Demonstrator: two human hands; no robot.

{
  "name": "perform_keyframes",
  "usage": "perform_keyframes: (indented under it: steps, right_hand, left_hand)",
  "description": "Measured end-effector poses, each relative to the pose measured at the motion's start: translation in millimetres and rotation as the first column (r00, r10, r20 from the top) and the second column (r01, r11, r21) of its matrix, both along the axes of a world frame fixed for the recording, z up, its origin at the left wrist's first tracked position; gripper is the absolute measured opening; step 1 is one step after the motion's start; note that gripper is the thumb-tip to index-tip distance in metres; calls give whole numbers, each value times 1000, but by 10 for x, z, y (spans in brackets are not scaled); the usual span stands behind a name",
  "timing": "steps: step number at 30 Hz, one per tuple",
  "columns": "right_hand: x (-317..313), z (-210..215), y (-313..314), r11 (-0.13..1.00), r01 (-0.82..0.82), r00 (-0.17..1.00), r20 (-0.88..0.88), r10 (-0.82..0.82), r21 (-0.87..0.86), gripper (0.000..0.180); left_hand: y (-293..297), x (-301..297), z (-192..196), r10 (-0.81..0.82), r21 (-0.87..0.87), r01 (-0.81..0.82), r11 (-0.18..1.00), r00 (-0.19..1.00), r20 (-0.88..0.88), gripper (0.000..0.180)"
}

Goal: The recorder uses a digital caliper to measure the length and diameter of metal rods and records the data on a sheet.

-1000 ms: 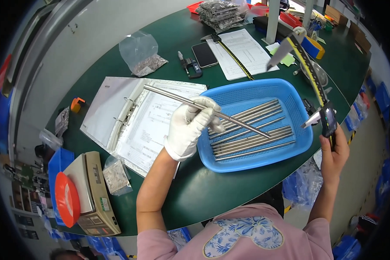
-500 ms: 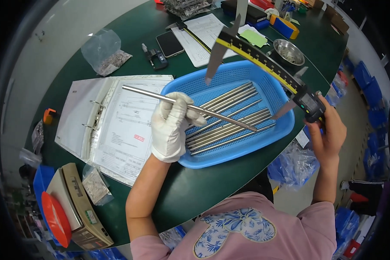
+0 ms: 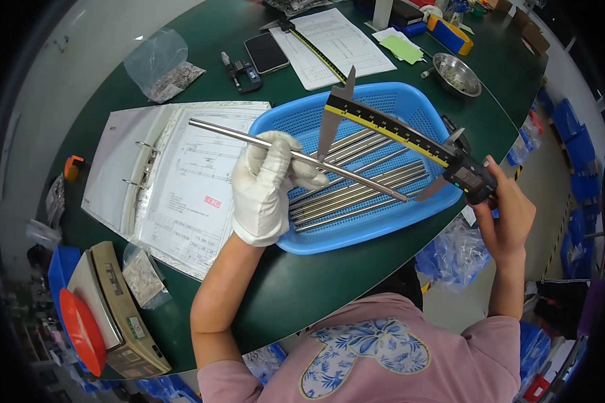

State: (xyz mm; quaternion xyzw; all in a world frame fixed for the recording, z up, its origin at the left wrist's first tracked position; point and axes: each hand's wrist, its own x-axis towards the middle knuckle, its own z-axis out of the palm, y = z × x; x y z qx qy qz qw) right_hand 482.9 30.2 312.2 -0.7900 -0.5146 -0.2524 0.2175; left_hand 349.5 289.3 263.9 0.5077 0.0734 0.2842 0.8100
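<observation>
My left hand [image 3: 261, 195], in a white glove, is closed round a slim metal rod [image 3: 363, 181]. The rod slants from upper left to lower right above a blue perforated basket [image 3: 329, 246], where several similar metal rods [image 3: 376, 189] lie. My bare right hand [image 3: 509, 218] grips a black digital caliper [image 3: 398, 133] by its display end. The caliper's jaws are spread wide. One jaw tip is near the rod's middle, just beyond my gloved fingers, and the other is near its right end. Whether they touch it I cannot tell.
An open ring binder [image 3: 181, 201] with drawings lies left of the basket. Behind are a micrometer [image 3: 242, 72], a phone [image 3: 267, 53], a second caliper [image 3: 316, 54] on paper sheets and a metal bowl [image 3: 456, 72]. A scale [image 3: 124, 316] stands at the near left.
My right hand has brought the caliper down and closer to the rod, so its jaw tips now sit beside it. The left hand still holds the rod at nearly the same angle.
</observation>
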Motion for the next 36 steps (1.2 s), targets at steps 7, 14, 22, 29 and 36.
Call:
perform_keyframes:
  steps: [7,14,22,29,36]
  right_hand:
    - [8,11,54,1000,-4,1000,26,4,1,49]
    - [17,7,64,1000,-11,1000,18,11,-7,50]
    - [29,11,70,1000,-19,1000,25,19,-6,49]
    - [25,37,106,999,-18,1000,8,18,-51,54]
    - [43,10,86,998,-44,999,13,44,-36,52]
  left_hand:
    - [-3,5,-8,-5,5,5,1000,1000,14,21]
    - [7,8,-11,-10,-2,10,1000,1000,22,20]
    - [-14,-2,14,16,-3,-16,1000,1000,9,19]
    - [17,-8,-16,51,-7,-51,999,998,36,18]
    - [3,5,-11,59,-4,-59,998,998,31,19]
